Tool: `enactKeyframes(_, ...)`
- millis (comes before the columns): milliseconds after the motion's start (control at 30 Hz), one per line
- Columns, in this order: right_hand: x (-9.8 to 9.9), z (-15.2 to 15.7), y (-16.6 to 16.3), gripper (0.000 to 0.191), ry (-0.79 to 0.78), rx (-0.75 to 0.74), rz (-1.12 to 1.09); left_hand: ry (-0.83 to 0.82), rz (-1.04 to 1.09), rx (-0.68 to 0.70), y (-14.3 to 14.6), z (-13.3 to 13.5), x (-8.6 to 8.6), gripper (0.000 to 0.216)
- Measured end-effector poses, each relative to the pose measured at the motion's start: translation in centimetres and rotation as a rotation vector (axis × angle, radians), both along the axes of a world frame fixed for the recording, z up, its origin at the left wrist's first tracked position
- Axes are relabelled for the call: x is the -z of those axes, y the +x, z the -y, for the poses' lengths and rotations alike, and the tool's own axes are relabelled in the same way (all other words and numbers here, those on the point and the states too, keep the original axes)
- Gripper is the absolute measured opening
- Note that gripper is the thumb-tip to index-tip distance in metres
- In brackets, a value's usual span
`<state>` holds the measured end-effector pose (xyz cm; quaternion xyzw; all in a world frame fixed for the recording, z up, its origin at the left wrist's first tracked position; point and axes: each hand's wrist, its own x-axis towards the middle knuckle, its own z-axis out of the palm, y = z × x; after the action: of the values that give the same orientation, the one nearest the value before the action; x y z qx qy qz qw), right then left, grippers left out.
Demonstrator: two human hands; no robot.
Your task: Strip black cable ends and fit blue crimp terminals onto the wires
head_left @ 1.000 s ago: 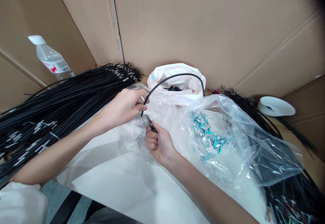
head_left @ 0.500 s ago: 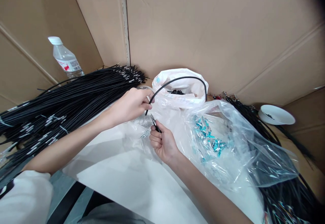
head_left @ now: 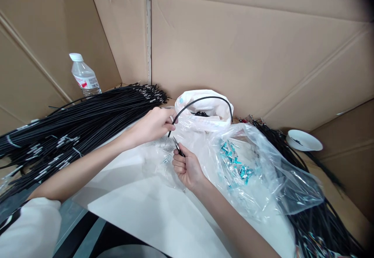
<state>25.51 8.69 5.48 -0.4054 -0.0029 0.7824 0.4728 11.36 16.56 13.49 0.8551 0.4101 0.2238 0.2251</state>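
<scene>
My left hand (head_left: pixel 159 122) pinches a black cable (head_left: pixel 201 99) near one end, which points down below the fingers. From there the cable arches up and over to the right, in front of a white bag (head_left: pixel 214 123) with small black pieces (head_left: pixel 201 114) inside. Just below the cable end, my right hand (head_left: pixel 188 166) is closed around a small pair of snips (head_left: pixel 178 147) with dark handles. Their metal tips point up at the cable end, a little apart from it. Under both hands lies clear plastic film on a white surface (head_left: pixel 131 199).
Bundles of black cables (head_left: pixel 96 110) lie at the left, with a water bottle (head_left: pixel 85 76) behind. To the right are a clear plastic bag (head_left: pixel 271 172) with teal pieces (head_left: pixel 238 163), more cables (head_left: pixel 321 227) and a white bowl (head_left: pixel 305 141). Cardboard walls (head_left: pixel 233 47) surround the back.
The view has shifted slightly, so the background sits lower. Both hands keep their grips on the cable and the snips, with little movement between them.
</scene>
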Motion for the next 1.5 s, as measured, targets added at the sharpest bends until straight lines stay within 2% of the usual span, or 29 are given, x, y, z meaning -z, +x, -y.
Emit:
enactKeyframes(100, -0.8, 0.5, 0.2, 0.049, 0.029, 0.03, 0.007, -0.006, 0.081, 0.028, -0.3, -0.1, 0.0, 0.006)
enactKeyframes(200, -2.1, 1.4, 0.8, 0.049, 0.114, 0.043, 0.048, -0.02, 0.228, 0.036, -0.8, -0.1, -0.4, 0.011)
enactKeyframes(333, -4.7, 2.9, 2.6, 0.038, 0.346, 0.138, 0.202, -0.039, 0.441, 0.051, -1.9, 0.7, -2.2, 0.021)
enactKeyframes(433, -6.3, 3.8, 4.2, 0.035, 0.496, 0.235, 0.279, -0.074, 0.577, 0.013, -3.3, 2.0, -3.7, 0.029)
enactKeyframes(500, -6.7, 4.3, 4.9, 0.037, 0.551, 0.251, 0.307, -0.117, 0.652, -0.013, -4.5, 3.0, -4.4, 0.035)
enactKeyframes(600, -6.0, 4.9, 4.8, 0.041, 0.592, 0.238, 0.367, -0.184, 0.745, -0.04, -6.3, 5.0, -4.7, 0.047)
enactKeyframes(767, -4.1, 6.2, 1.3, 0.042, 0.667, 0.209, 0.478, -0.191, 0.988, -0.126, -6.9, 8.7, -3.1, 0.054)
enactKeyframes(967, -4.3, 8.6, -2.2, 0.044, 0.758, 0.228, 0.476, -0.157, 1.168, -0.189, -4.5, 11.7, -0.6, 0.054)
enactKeyframes(1233, -4.0, 8.8, -1.5, 0.044, 0.685, 0.455, 0.506, -0.141, 1.265, -0.201, -0.2, 13.7, 2.1, 0.042)
enactKeyframes(1500, -2.6, 9.3, -0.3, 0.037, 0.685, 0.639, 0.511, -0.341, 1.294, -0.212, 2.8, 14.9, 4.3, 0.043)
